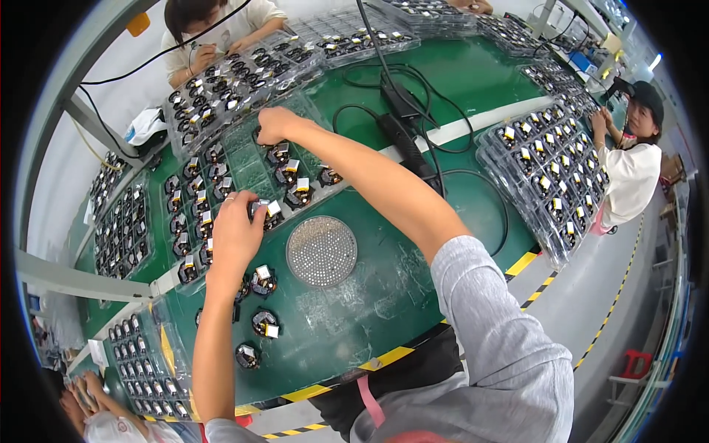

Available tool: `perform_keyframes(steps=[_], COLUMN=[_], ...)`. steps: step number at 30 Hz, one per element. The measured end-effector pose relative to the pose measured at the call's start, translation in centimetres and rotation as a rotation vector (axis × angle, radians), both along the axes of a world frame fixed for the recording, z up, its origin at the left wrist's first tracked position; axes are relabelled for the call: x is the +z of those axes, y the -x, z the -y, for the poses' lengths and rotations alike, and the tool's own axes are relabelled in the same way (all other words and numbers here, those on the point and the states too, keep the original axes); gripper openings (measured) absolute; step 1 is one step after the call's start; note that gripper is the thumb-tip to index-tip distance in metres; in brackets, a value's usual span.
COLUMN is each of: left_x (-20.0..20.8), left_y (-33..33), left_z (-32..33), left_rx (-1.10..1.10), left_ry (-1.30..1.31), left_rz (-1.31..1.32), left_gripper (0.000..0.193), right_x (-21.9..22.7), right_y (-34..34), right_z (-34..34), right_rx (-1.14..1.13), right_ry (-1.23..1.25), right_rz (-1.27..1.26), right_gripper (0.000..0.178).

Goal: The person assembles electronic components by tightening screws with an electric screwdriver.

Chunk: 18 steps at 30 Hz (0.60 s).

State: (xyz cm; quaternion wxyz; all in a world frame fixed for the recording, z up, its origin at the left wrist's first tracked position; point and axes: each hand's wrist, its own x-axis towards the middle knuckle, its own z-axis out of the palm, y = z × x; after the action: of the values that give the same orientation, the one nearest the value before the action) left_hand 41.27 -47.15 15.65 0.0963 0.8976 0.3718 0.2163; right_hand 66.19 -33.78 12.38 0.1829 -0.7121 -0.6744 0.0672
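My left hand (238, 227) is closed on a round black electronic module (258, 207), its fingers covering part of it, at the near edge of a clear compartment tray (247, 166). Farther off, my right hand (278, 125) is closed at the tray's far side; a dark module edge shows under its fingertips, the rest hidden. Several modules with white and yellow blocks sit in the tray's columns, among them one module (298, 193) below my right forearm. Loose on the green table near my left forearm lie a module (264, 280), another module (266, 323) and a third module (248, 356).
A round disc dotted with small silver spots (322, 251) lies on the green table (384, 295). Black cables and a power adapter (402, 100) lie behind my right arm. Stacked filled trays (550, 173) stand at right. Co-workers sit at the far side, right and lower left.
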Motion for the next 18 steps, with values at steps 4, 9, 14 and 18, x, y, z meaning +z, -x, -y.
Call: perform_keyframes(steps=[4, 9, 14, 18], left_x=[0.9, 0.6, -1.8, -2.1], left_y=[1.7, 0.8, 3.4, 1.9], left_z=[0.3, 0.2, -1.8, -1.6], left_rx=[0.036, -0.043, 0.011, -0.053], left_ry=[0.063, 0.058, 0.510, 0.335], left_rz=[-0.030, 0.090, 0.343, 0.282], left_gripper=[0.028, 0.031, 0.026, 0.023], right_x=[2.8, 2.7, 2.6, 2.7], right_y=[1.0, 0.6, 4.9, 1.0], right_z=[1.8, 4.5, 4.9, 5.9], right_rx=[0.096, 0.115, 0.115, 0.172], right_ry=[0.007, 0.036, 0.171, 0.207], right_rz=[-0.284, 0.061, 0.061, 0.105], right_gripper=[0.048, 0.041, 0.047, 0.054])
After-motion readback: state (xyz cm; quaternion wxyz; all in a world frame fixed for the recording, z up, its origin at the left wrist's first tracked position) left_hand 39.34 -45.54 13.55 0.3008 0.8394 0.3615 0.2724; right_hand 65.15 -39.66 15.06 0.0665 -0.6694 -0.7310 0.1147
